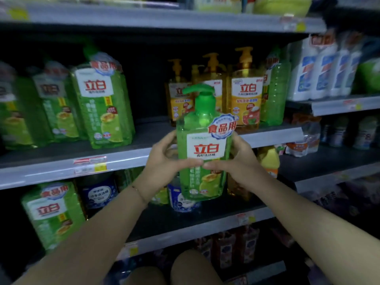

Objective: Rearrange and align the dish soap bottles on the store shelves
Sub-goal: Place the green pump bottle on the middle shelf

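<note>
Shelf (61, 150) with green bottles (102, 103), yellow bottles (245, 93)

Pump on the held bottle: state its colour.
The pump is green; head view shows it best.

I read one green pump bottle (202, 153) upright, label toward me, raised near, in front of the middle shelf (61, 167). On that shelf, green bottles (102, 103) stand left and yellow pump bottles (244, 93) right.

Two bare forearms, the left forearm (92, 233) from lower left and the right forearm (308, 219) from lower right, are uncovered to the frame's edge. A thin bracelet (138, 191) circles the left wrist, left of centre. Two rounded knees (195, 268) show at bottom centre.
</note>
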Available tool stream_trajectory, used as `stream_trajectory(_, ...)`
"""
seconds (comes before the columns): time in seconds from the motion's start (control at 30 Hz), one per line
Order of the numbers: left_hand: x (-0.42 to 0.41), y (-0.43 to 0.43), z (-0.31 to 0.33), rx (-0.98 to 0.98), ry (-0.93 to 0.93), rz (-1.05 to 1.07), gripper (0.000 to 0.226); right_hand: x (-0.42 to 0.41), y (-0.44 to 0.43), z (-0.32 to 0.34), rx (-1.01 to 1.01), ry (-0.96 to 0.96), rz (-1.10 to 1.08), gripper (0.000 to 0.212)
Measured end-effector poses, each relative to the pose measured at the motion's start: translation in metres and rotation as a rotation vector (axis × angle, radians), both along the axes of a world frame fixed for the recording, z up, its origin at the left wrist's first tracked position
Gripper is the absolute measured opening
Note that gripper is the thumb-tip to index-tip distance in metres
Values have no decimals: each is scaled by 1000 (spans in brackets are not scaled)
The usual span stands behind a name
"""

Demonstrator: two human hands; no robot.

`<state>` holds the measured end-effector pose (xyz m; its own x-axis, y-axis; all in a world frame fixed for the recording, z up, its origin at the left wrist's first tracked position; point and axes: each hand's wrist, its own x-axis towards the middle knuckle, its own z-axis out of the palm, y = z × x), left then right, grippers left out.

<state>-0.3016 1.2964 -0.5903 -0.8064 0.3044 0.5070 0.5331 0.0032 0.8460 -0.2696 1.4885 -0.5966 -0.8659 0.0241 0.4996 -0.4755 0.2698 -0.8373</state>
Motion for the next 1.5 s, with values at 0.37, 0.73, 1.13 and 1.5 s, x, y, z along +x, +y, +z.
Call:
stream_trajectory(0.37,10,-107,73,190,28,159,70,-34,-116,76,-61,210,158,83)
stream_trajectory(0.73,-20,-211,111,207,131,297,60,-93,-227,117,-56,275,347,83)
stream_trajectory(1.13,-44,-284,112,160,168,402,67,-130,-303,108,-62,269,397,70)
stream_trajectory(1.5,-82,-305,98,193,30,394,54,-157,-334,107,138,166,326,93)
